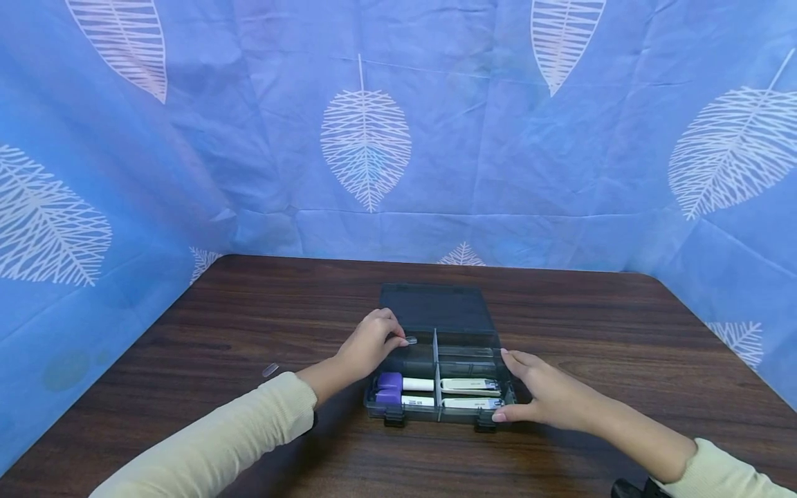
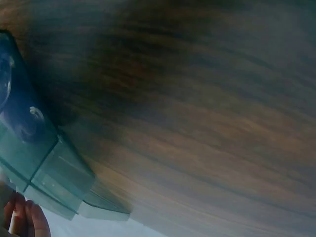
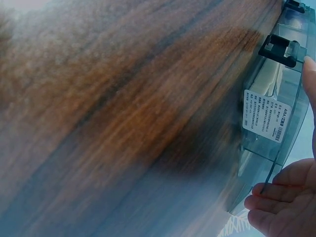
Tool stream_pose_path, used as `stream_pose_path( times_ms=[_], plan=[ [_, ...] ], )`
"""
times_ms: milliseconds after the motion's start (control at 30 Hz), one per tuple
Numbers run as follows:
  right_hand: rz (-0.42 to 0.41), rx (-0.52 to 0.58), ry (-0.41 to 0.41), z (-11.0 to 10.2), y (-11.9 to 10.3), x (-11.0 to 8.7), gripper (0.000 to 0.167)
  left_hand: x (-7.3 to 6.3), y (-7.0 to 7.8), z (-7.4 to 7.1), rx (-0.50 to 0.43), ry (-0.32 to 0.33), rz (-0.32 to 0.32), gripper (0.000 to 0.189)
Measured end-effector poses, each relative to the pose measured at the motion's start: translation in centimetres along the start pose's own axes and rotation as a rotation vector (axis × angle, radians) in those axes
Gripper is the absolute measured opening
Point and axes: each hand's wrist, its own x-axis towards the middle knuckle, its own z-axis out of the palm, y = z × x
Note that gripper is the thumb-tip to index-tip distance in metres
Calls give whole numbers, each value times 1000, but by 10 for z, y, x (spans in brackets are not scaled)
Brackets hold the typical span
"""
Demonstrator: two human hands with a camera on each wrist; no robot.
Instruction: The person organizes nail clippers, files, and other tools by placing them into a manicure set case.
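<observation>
From the head view, a smoky translucent plastic case (image 1: 438,373) lies open near the middle of the dark wooden table (image 1: 249,325), its lid (image 1: 436,309) laid back flat on the far side; a central divider splits the tray, with two purple-capped white items (image 1: 405,391) in the left compartment and two cream-coloured ones (image 1: 471,394) in the right; the left hand (image 1: 369,344) sits at the far-left corner of the tray, fingers curled and pinching a small clear piece (image 1: 410,339) at the rim; the right hand (image 1: 543,395) lies against the right wall of the case, fingers extended and relaxed, thumb along the near-right corner beside a black latch (image 1: 485,420); another small clear bit (image 1: 270,370) lies on the table to the left, well apart from the case; blue leaf-patterned cloth (image 1: 398,138) rings the table.

From the left wrist view, blurred: a corner of the case (image 2: 44,168) fills the lower left over wood grain, with fingertips (image 2: 24,219) at the bottom edge; how they are set cannot be told here.

From the right wrist view: the case wall (image 3: 269,123) runs down the right side, bearing a white printed label (image 3: 266,115) and a black latch (image 3: 279,49); the fingers (image 3: 276,197) rest straight against the wall's lower edge.
</observation>
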Motion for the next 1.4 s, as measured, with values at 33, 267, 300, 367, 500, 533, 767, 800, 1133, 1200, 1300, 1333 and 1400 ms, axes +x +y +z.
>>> stream_pose_path(
  times_ms=[33, 267, 300, 367, 500, 533, 767, 800, 1133, 1200, 1300, 1333, 1400],
  plan=[
    [-1, 1, 0, 0, 0, 0, 106, 1, 0, 1, 2, -11, 2, 10],
    [-8, -1, 7, 1, 0, 0, 106, 6, 5, 6, 61, -111, 36, 11],
    [-7, -2, 7, 1, 0, 0, 106, 8, 5, 6, 77, -131, 43, 10],
    [-5, -3, 8, 1, -1, 0, 106, 10, 6, 8, 106, -176, 56, 10],
    [-1, -1, 3, 1, -1, 1, 106, 15, 8, 10, 160, -252, 71, 10],
    [-1, -1, 2, 0, -1, 1, 106, 17, 9, 11, 172, -265, 74, 11],
    [17, 1, -13, 1, -1, 0, 107, 23, 13, 12, 213, -356, 24, 13],
    [19, 1, -15, 1, -1, 0, 107, 23, 13, 12, 215, -365, 20, 12],
    [15, -2, -8, 2, 0, 0, 108, 18, 8, 0, 103, -221, 95, 9],
    [13, -4, -5, 2, 1, 0, 108, 15, 6, -3, 74, -166, 103, 10],
    [15, -3, -7, 1, 0, 0, 108, 12, 2, -9, 52, -95, 108, 11],
    [16, -2, -7, 1, 0, 0, 107, 10, 1, -11, 50, -72, 110, 12],
    [17, 0, -9, 1, 0, 0, 107, 7, -2, -14, 50, -37, 100, 13]
  ],
)
